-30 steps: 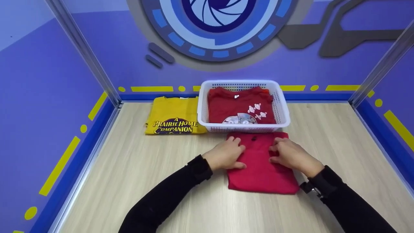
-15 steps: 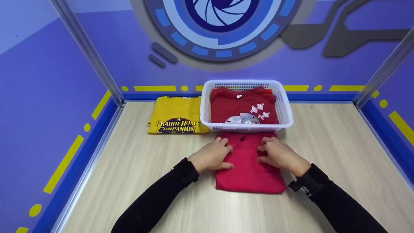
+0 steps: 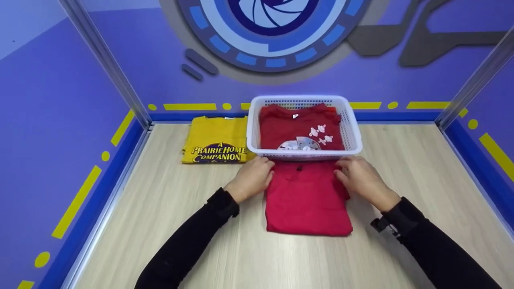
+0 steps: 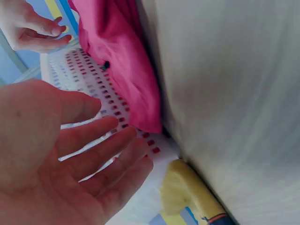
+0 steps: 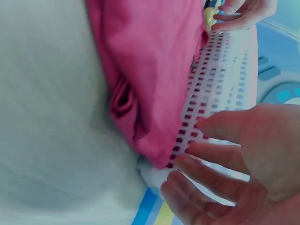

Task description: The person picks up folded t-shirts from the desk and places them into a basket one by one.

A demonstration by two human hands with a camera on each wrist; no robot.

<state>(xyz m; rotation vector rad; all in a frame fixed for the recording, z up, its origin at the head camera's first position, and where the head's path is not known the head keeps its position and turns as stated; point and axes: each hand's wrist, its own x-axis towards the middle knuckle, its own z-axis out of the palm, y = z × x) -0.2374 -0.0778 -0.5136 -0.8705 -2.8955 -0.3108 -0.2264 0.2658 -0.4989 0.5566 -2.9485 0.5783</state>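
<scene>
Before a white basket (image 3: 305, 153), folded red shirt (image 3: 307, 202), left grip (image 3: 250, 177), right grip (image 3: 364, 178), both wide beside it

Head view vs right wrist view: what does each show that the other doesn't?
Only head: the readable lettering on the yellow shirt, the pale print on the dark red shirt in the basket, and both black sleeves.

Only right wrist: the palm side of the right hand, and the looped fold end at the side of the bright red shirt.

Both: bright red shirt, basket, table, right hand and left hand.
</scene>
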